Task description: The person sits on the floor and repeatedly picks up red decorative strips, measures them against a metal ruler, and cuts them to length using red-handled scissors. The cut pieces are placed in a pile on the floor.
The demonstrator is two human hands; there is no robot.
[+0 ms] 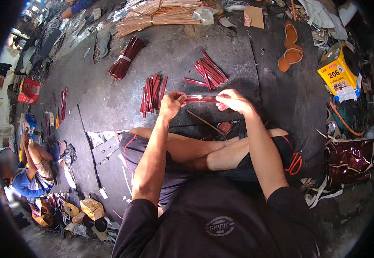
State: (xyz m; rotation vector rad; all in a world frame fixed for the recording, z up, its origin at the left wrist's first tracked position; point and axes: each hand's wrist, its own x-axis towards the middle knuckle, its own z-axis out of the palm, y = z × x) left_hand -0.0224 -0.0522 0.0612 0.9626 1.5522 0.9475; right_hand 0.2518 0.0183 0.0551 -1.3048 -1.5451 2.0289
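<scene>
Far-left dark-red bundle (120, 66) was banded, apparently done. Right pile (210, 73) and left pile (154, 92) lay loose, seemingly unfinished. Left hand (173, 103) and right hand (234, 102), grips narrow, pinched opposite ends of one red strip (207, 99), near side of right pile.

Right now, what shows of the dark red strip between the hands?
The strip is narrow, straight and glossy dark red, perhaps plastic or coated, with a bright spot near its middle. It runs crosswise, with a pile of red strips beyond it, one end pinched by the left hand, the other by the right hand. Its tips are hidden.
</scene>
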